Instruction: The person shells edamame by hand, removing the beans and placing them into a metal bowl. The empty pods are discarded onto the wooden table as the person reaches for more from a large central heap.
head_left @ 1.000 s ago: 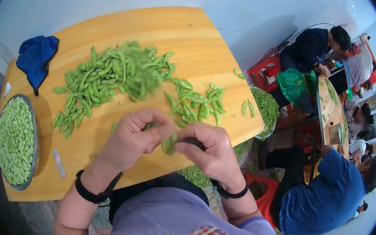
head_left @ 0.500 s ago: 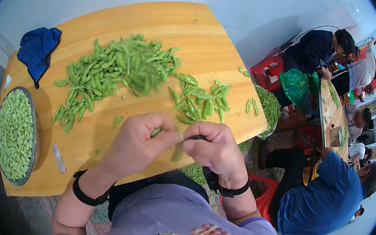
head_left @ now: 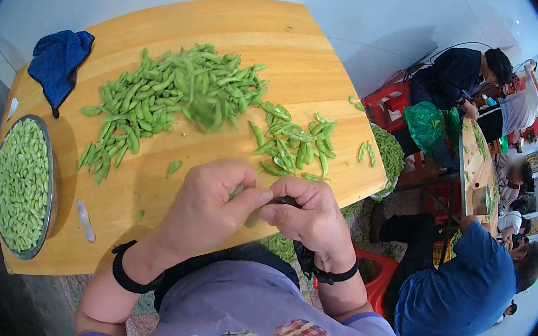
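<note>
My left hand [head_left: 211, 204] and my right hand [head_left: 313, 219] meet fingertip to fingertip over the table's near edge. Both are closed in a pinch at a green soybean pod [head_left: 252, 219], mostly hidden by the fingers. A dark band or small tool [head_left: 286, 201] shows at my right index finger. Beyond the hands, a heap of whole soybean pods [head_left: 157, 90] covers the middle of the table. Flatter, opened-looking pods [head_left: 288, 145] lie in a smaller group to its right. At the left stands a metal bowl [head_left: 49, 208] filled with shelled green beans [head_left: 20, 181].
A blue cloth [head_left: 60, 65] lies at the wooden table's [head_left: 247, 21] far left corner, a pale strip [head_left: 85, 221] near the bowl. Past the right edge are a basin of pods [head_left: 385, 152], a red stool [head_left: 373, 275] and people seated at another table [head_left: 473, 169].
My fingertips have come closer together, and the blurred pod between them now shows less. The view has shifted slightly; the heap and bowl look the same.
</note>
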Demonstrator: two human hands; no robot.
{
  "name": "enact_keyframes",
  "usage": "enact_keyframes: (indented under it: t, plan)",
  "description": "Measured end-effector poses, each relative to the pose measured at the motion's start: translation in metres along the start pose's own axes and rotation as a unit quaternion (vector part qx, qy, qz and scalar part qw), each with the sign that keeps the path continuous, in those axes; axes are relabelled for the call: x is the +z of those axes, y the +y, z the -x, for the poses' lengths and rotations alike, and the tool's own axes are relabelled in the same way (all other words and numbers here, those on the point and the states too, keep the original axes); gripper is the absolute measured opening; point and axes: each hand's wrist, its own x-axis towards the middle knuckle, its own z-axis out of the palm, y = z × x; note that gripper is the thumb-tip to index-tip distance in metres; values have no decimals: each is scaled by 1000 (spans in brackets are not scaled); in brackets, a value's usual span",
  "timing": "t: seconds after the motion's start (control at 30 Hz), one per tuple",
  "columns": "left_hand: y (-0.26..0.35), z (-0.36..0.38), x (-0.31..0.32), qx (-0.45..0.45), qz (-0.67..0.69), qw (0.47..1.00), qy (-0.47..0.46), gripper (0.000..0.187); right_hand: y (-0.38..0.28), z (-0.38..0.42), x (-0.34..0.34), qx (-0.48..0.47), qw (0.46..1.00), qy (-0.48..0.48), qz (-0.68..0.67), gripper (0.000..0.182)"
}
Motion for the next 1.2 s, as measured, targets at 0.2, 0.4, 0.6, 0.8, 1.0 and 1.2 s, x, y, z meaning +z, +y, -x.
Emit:
enact_keyframes:
  t: [0.2,0.4,0.6,0.8,1.0,1.2]
  plan:
    - [-1,2,-3,-44,35,998,-31,10,20,-7,-8,40,983,-67,-165,8]
    - [-9,0,-9,-67,146,983,-87,11,27,-8,-10,70,947,-109,-294,7]
    - [-10,1,-18,-125,252,952,-121,9,21,-7,-4,85,920,-110,-367,10]
    - [-24,1,-11,-106,222,969,-14,3,23,-16,13,23,956,-22,-292,6]
    - [-31,0,-5,191,-169,950,179,11,20,-21,38,-92,982,155,55,8]
    - [-22,8,-4,17,11,995,95,11,21,-21,47,-203,932,192,232,11]
